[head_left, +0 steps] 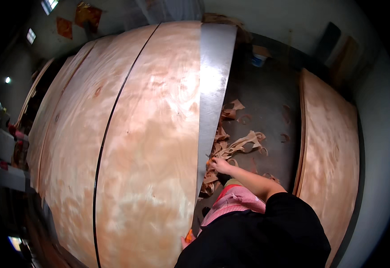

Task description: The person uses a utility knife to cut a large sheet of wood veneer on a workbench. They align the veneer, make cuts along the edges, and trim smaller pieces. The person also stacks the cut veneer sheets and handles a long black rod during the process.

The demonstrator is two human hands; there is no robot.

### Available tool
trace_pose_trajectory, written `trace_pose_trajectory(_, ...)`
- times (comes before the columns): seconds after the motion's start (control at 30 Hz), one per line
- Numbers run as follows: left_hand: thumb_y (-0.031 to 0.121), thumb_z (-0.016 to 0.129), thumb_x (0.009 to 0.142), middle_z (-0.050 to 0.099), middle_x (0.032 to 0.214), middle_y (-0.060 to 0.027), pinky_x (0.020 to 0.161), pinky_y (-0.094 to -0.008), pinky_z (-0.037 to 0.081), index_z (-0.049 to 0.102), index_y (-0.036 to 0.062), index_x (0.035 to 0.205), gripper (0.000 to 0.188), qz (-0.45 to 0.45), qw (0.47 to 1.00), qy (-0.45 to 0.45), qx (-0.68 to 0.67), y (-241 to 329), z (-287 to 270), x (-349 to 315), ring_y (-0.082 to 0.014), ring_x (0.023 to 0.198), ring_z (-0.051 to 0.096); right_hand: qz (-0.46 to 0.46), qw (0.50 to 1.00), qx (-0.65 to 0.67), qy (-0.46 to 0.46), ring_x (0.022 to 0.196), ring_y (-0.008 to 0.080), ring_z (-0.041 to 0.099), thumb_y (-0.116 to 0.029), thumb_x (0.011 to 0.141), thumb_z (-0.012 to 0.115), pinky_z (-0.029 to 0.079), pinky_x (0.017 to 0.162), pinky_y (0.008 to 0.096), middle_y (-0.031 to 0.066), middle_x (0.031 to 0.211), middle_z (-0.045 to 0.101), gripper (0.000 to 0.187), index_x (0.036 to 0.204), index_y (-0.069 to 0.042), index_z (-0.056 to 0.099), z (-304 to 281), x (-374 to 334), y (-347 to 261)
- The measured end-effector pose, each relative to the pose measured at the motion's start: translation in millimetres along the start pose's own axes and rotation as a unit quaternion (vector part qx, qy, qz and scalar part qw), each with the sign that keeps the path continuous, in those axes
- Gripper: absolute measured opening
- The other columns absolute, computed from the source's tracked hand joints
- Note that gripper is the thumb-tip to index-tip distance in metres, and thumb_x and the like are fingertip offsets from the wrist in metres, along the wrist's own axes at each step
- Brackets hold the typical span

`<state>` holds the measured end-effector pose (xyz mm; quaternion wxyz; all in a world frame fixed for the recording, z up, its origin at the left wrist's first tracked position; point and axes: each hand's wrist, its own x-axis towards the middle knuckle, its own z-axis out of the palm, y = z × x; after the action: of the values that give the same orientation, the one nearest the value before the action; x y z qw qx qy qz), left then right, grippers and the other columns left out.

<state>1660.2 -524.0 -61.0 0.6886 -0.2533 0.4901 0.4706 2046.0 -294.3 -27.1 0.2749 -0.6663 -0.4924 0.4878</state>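
A large pale veneer sheet (150, 147) lies flat in front of me, next to a second sheet (74, 134) across a dark seam. My right hand (220, 165) reaches out to the sheet's right edge with its fingers curled, and a small orange thing (209, 161) shows at the fingertips. My left hand (185, 241) rests low on the same edge, mostly hidden by my black sleeve (257, 236). Another bit of orange (190, 235) shows beside the left hand. Whether that hand grips it is hidden.
A shiny metal strip (215, 80) runs along the sheet's right edge. Torn veneer scraps (237, 143) litter the dark floor beside it. A stack of plywood boards (333, 152) lies to the right, and a blue and white bucket (258, 60) stands at the back.
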Motion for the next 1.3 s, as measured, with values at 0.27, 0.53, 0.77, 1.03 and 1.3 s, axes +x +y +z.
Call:
trace_pose_trajectory(0.27,0.032,0.054,0.083,0.06,0.073,-0.0039,0.056,-0.0231,0.05,0.056,0.0065,0.085,0.025,0.314,0.941,0.109,-0.06,-11,55,-72,-0.0153,0.066,0.057,0.067,0.9,0.411,0.132,0.041,0.0113,0.039,-0.037,0.084,0.049,0.03,0.038,0.0257,0.0028,0.063,0.056,0.037,0.087,-0.002,0.057,-90,189,-47)
trace_pose_trajectory(0.53,0.032,0.056,0.08,0.057,0.086,-0.0033,0.062,-0.0225,0.05,0.054,0.0074,0.095,0.028,0.375,0.905,0.18,-0.092,-17,44,-92,-0.0118,0.073,0.054,0.053,0.916,0.364,0.162,0.041,0.0107,0.038,-0.028,0.074,0.063,0.029,0.037,0.0266,0.0017,0.058,0.048,0.027,0.073,-0.003,0.053,-131,250,-96)
trace_pose_trajectory(0.77,0.022,0.048,0.082,0.06,0.085,-0.0064,0.062,-0.0237,0.05,0.054,0.0021,0.09,0.023,0.442,0.864,0.205,-0.128,-17,-96,-94,-0.0159,0.076,0.058,0.116,0.909,0.398,0.027,0.044,0.0123,0.035,-0.024,0.081,0.056,0.028,0.042,0.027,-0.0001,0.053,0.038,0.022,0.076,-0.004,0.048,-124,120,-22)
trace_pose_trajectory(1.03,0.018,0.048,0.08,0.06,0.089,-0.0081,0.067,-0.0257,0.05,0.054,-0.0005,0.092,0.022,0.463,0.859,0.189,-0.109,-73,-217,-100,-0.0182,0.08,0.058,0.175,0.896,0.405,0.058,0.044,0.0089,0.038,-0.021,0.08,0.058,0.029,0.039,0.0231,0.0001,0.06,0.046,0.018,0.086,-0.004,0.053,-128,-24,78)
trace_pose_trajectory(1.3,0.017,0.049,0.081,0.059,0.092,-0.011,0.069,-0.0298,0.05,0.053,-0.0019,0.093,0.023,0.361,0.901,0.202,-0.129,-187,-251,-97,-0.0208,0.082,0.058,0.155,0.917,0.292,0.225,0.041,0.0101,0.038,-0.029,0.075,0.064,0.029,0.037,0.0233,0.001,0.06,0.05,0.026,0.079,-0.005,0.052,-160,-94,157)
